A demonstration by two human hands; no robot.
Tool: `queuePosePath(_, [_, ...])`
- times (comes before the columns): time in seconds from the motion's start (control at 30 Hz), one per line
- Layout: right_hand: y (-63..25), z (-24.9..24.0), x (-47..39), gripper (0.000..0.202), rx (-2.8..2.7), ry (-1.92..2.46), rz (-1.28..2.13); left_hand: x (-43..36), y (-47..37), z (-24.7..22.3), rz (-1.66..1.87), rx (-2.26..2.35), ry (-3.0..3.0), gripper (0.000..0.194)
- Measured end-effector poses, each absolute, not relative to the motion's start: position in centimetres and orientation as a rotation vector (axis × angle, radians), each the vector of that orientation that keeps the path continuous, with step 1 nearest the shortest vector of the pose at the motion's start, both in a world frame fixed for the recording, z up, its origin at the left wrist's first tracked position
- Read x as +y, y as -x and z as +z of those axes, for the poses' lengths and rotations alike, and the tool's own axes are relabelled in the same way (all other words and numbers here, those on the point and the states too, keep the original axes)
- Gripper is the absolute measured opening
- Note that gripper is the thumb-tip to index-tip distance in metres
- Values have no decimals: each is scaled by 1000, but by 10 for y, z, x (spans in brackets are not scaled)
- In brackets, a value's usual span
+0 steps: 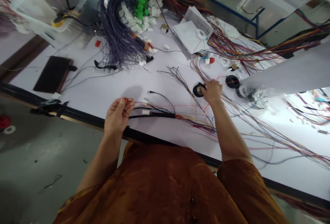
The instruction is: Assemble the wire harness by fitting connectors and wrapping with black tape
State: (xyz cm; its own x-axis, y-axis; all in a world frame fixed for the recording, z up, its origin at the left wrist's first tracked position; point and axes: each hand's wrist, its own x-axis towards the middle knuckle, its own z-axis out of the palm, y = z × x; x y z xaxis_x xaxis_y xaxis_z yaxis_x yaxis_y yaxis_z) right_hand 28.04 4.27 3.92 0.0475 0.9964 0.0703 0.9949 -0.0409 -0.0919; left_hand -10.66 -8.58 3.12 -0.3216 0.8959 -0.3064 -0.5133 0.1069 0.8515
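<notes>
My left hand (119, 114) is closed at the table's near edge, pinching a small orange-red connector (126, 102) with thin wires running off to the right. Just beside it lies a black-sleeved wire bundle (162, 114) with a white tag (145, 112) on it. Farther right, my right hand (212, 91) has its fingers closed on the rim of a roll of black tape (198, 89). Loose thin wires (184, 83) spread on the table between the two hands. Another black tape roll (232, 81) lies to the right of my right hand.
A heap of purple wires (113, 31) with green connectors (141, 0) and white ones lies at the back left. Papers (192, 35) rest at the back. A dark flat block (53, 74) and a clear plastic bin (51, 28) are on the left. Long wires (273, 134) cross the right side.
</notes>
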Motion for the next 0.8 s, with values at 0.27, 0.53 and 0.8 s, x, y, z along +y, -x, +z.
queuePosePath(0.27, [-142, 75, 9, 26, -1732, 1328, 1293, -77, 110, 30, 1516, 1157, -535, 34])
queuePosePath(0.53, [-60, 89, -4, 31, -1568, 1221, 1874, -67, 124, 36, 1437, 1216, -843, 24])
queuePosePath(0.8, [-56, 85, -13, 35, -1739, 1213, 1730, -53, 128, 39, 1412, 1185, -986, 24])
